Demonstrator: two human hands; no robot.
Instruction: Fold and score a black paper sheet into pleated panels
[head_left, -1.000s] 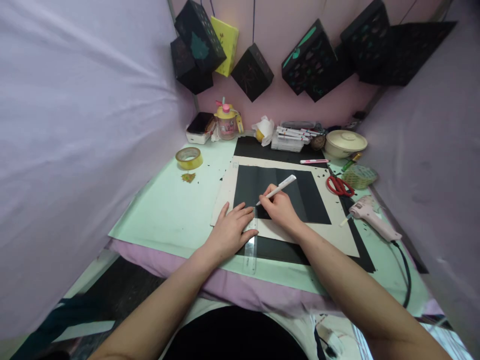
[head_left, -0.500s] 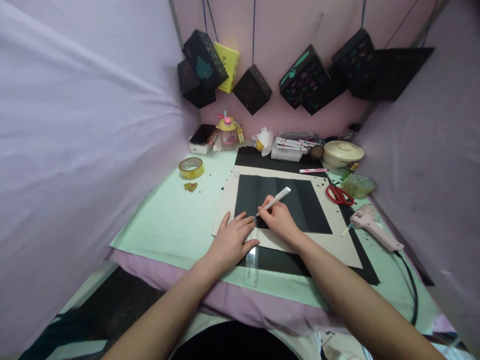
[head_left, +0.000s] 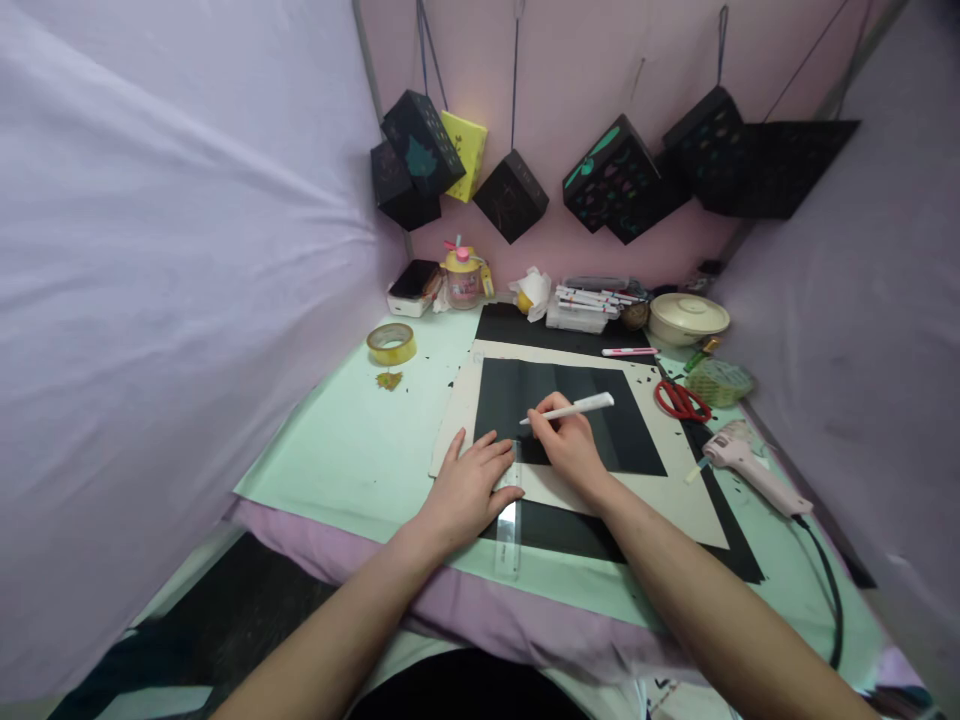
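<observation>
My left hand (head_left: 474, 487) lies flat with its fingers spread, over the lower left corner of a dark sheet (head_left: 502, 400) and on a clear ruler (head_left: 508, 550). The ruler runs from under the fingers toward the table's front edge. A white pen (head_left: 581, 406) is pinched in my right hand (head_left: 568, 445), its tip pointing left just above my left fingertips. The dark sheet rests on a larger pale board (head_left: 697, 510), with black paper (head_left: 577, 532) beneath that.
Red scissors (head_left: 682, 400) and a glue gun (head_left: 757, 478) with its cord lie on the right. A tape roll (head_left: 391, 344) sits on the left. Along the back stand a jar (head_left: 463, 280), a pen box (head_left: 577, 315) and a lidded bowl (head_left: 688, 318). Dark boxes (head_left: 512, 197) hang above.
My right hand has shifted slightly, and the pen now tilts flatter, its tip a little farther up the sheet. My left hand stays on the ruler. The whole view has shifted slightly.
</observation>
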